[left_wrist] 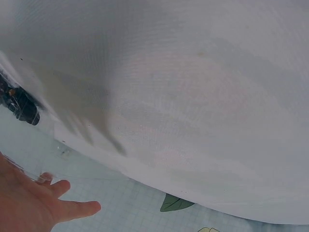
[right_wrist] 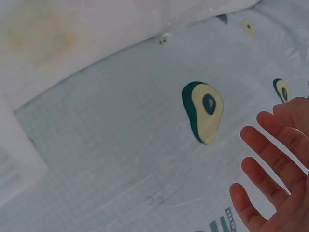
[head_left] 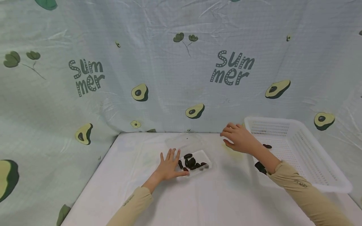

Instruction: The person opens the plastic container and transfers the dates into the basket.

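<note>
On a white table (head_left: 226,194), the left hand (head_left: 169,166) lies flat, fingers straight and spread, touching the left edge of a clear plastic tray (head_left: 204,156) holding dark oval pieces (head_left: 191,162). The right hand (head_left: 238,138) hovers to the tray's right, fingers loosely curved, holding nothing, just beside a white perforated plastic basket (head_left: 299,147).

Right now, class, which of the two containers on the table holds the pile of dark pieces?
The small clear tray beside the left hand; the big white basket shows just one dark piece.
</note>
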